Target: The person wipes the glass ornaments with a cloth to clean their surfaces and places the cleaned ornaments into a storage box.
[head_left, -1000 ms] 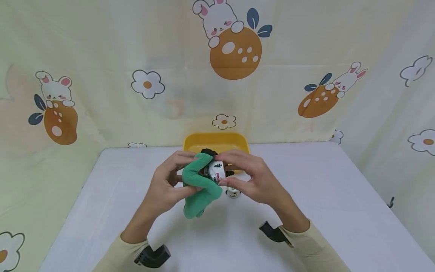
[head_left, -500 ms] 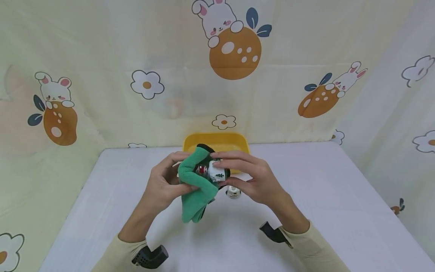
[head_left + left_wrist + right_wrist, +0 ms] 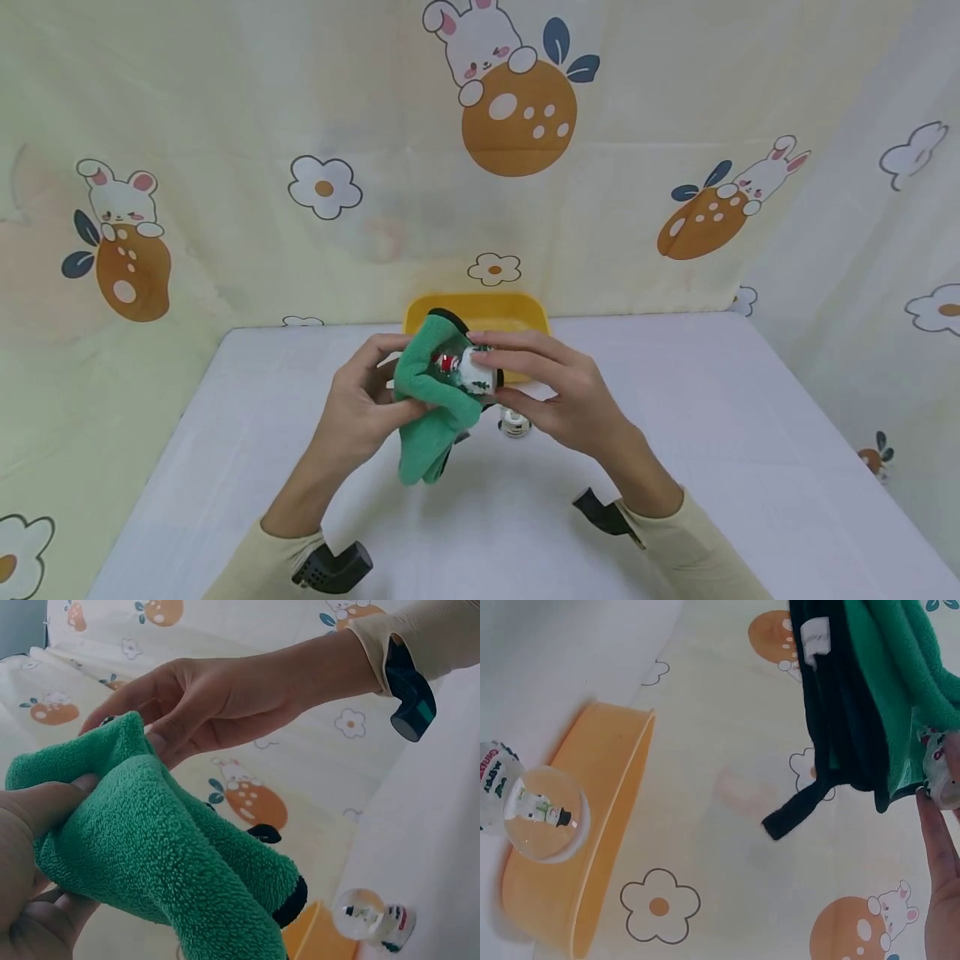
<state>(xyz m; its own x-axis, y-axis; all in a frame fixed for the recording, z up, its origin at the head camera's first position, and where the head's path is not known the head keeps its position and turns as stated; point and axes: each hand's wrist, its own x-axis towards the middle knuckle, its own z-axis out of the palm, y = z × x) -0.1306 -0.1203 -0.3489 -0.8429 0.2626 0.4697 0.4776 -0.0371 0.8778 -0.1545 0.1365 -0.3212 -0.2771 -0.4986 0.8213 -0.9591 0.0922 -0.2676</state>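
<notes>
A small snow globe (image 3: 477, 373) with a white base printed with trees lies sideways between my hands, a red figure showing in its glass. My left hand (image 3: 367, 396) grips a green terry cloth (image 3: 420, 433), which is folded around the globe's glass end. My right hand (image 3: 558, 383) holds the base between thumb and fingers. From the right wrist, the cloth shows black edging, a white label and a black strap (image 3: 791, 814). In the left wrist view the cloth hides most of the held globe.
A second snow globe (image 3: 546, 814), with a snowman inside, stands on the white table (image 3: 675, 417) just beyond my hands. Behind it sits a yellow plastic tub (image 3: 585, 772), close to the patterned curtain (image 3: 375, 250) at the table's back edge.
The snow globe has turned in my right fingers, bringing the red figure into view. The cloth has shifted slightly left, its black edge rising at the top. My left hand keeps its grip.
</notes>
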